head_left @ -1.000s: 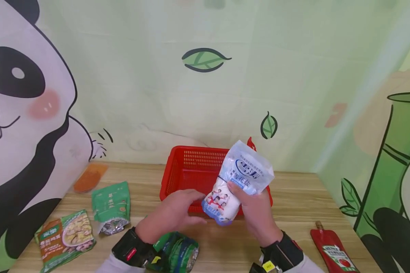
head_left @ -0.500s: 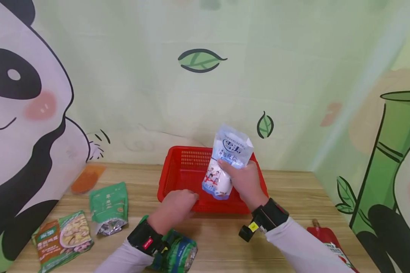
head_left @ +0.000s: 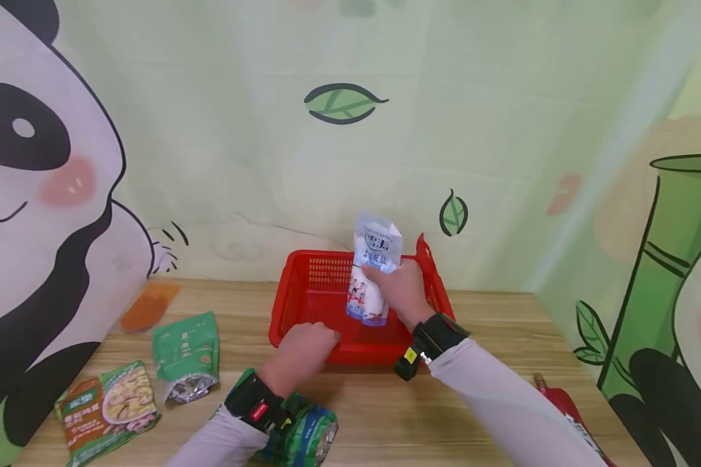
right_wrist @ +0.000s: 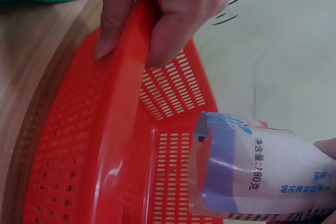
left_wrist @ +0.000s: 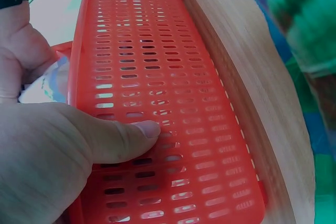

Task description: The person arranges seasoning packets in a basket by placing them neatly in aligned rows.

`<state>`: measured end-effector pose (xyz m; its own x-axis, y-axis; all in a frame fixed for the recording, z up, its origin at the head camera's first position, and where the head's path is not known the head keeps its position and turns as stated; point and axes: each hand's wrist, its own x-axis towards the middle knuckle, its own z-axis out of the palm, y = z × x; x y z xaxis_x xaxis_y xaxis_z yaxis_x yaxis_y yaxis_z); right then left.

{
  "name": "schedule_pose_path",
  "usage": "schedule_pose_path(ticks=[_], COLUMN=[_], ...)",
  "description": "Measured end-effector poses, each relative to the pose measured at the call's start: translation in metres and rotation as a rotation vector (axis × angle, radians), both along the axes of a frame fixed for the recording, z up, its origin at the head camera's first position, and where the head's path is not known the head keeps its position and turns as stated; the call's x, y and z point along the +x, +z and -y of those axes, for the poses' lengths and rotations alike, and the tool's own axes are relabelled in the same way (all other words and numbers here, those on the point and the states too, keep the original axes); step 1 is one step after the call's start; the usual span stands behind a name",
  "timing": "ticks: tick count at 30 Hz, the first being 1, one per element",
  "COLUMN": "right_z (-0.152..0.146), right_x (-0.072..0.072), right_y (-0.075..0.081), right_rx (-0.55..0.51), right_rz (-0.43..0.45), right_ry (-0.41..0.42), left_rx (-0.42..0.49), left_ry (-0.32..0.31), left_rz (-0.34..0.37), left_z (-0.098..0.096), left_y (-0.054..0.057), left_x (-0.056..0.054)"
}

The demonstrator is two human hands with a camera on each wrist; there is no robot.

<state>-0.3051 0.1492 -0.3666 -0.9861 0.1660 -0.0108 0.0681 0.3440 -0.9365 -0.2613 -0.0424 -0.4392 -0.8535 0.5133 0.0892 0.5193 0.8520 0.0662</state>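
A red perforated plastic basket (head_left: 362, 355) stands on the wooden table, near the wall. My left hand (head_left: 306, 353) grips its near rim at the left. In the left wrist view the thumb (left_wrist: 126, 137) presses the outside wall, and the right wrist view shows the fingers (right_wrist: 170, 35) over the inner side. My right hand (head_left: 405, 292) holds a white and blue bag of salt (head_left: 374, 250) over the basket, thumb across its front. The bag stands nearly upright, its lower end (right_wrist: 220, 169) above the basket's opening.
Left on the table lie a green pouch (head_left: 187, 350), a brown and green food packet (head_left: 112, 408) and a flat orange packet (head_left: 150, 306). A green and blue packet (head_left: 306, 431) lies beside my left wrist. A red ketchup pouch (head_left: 566, 408) is partly hidden by my right sleeve.
My right hand has carried the salt bag left and farther away, over the basket. My left hand has closed on the near rim; the basket sits slightly farther left.
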Motion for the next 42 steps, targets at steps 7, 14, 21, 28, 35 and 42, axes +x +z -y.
schedule_pose_path(ticks=[7,14,21,28,35,42], right_z=[0.008,0.012,0.011,0.011,0.01,0.012], right_x=[-0.012,-0.019,-0.032,-0.042,-0.046,-0.045], right_y=[-0.005,-0.005,-0.007,-0.015,-0.018,-0.018], right_rx=[0.06,0.079,0.198,0.295,0.267,0.262], right_rz=[0.037,0.095,0.202,0.297,0.341,0.335], right_ry=[-0.021,0.007,0.018,0.061,0.095,0.103], left_rx=[0.041,0.037,0.029,0.032,0.026,0.023], left_ry=[0.004,0.013,0.001,0.002,-0.004,-0.007], left_rz=[0.044,0.054,0.028,0.035,0.044,0.04], left_z=[0.002,0.0,0.001,0.001,0.002,0.002], left_y=[-0.001,0.001,0.002,0.001,0.0,0.001], left_x=[-0.002,-0.001,0.0,-0.002,-0.003,-0.003])
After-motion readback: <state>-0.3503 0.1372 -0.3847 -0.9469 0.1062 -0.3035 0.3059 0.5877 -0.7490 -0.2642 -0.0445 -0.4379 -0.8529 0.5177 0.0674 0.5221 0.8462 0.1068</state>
